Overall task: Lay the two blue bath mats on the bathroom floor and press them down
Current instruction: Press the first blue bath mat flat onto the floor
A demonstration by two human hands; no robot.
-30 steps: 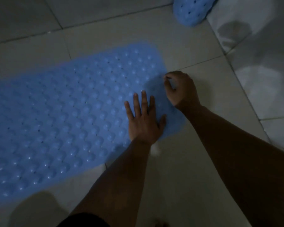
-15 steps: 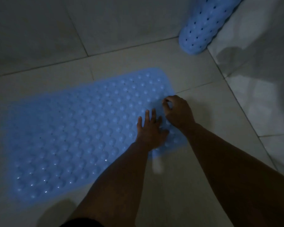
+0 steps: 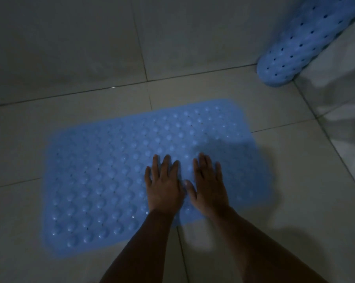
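Head view, dim light: your two bare hands lie flat on the unrolled blue bath mat [image 3: 103,180], which is spread on the tiled bathroom floor [image 3: 193,90]. Your left hand [image 3: 165,186] rests palm down with the fingers spread and pointing away from you, grasping nothing. Your right hand [image 3: 210,186] sits just beside it, also palm down and released, with its thumb angled toward the left hand so that the two nearly touch. Both hands are on the right half of the mat, toward its near edge, and both forearms reach in from the bottom of the frame.

The mat lies long side across the view, its surface covered in rows of raised bumps with small holes between them. Its left part shows small glints of light; the right end is in shadow, and you cannot make out its edge sharply there. Whether every part sits flush on the tiles cannot be told.

The second blue bath mat [image 3: 303,43] is still rolled up at the upper right, well apart from the flat one, with its lower end on the floor near a tile joint and its dotted holes visible along the roll.
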